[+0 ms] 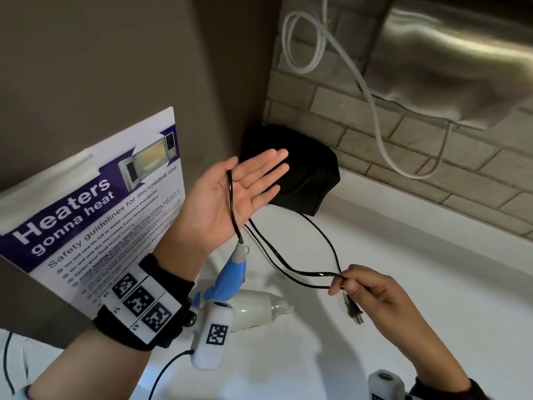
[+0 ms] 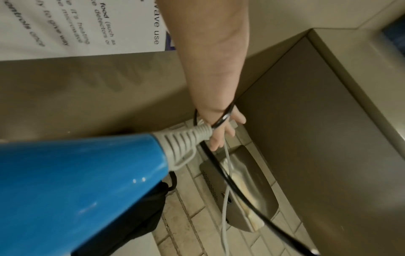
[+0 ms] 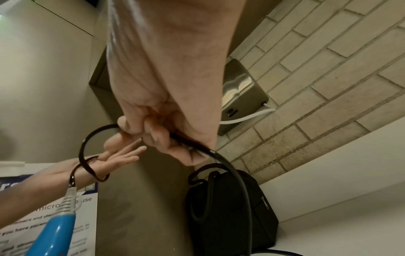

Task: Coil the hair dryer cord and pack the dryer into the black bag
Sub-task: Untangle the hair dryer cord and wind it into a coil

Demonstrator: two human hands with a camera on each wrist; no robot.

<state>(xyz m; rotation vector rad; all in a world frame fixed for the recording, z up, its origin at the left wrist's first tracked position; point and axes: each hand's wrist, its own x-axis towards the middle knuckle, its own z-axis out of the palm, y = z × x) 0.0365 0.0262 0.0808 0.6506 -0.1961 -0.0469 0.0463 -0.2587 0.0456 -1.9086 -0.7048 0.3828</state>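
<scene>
White counter [image 1: 432,284], brick wall behind; bag [image 1: 300,180] in the far corner. My left hand [image 1: 230,194] lies flat, cord [image 1: 288,272] looped over it, dryer [image 1: 230,281] hanging below. My right hand [image 1: 363,287] pinches the cord.

Poster [image 1: 95,203] small print blurred; hair dryer [image 1: 248,307] partly behind wrist camera.

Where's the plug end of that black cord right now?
In the head view the plug dangles just below the right hand, which pinches the cord, to the right of the hair dryer above the white counter.
</scene>
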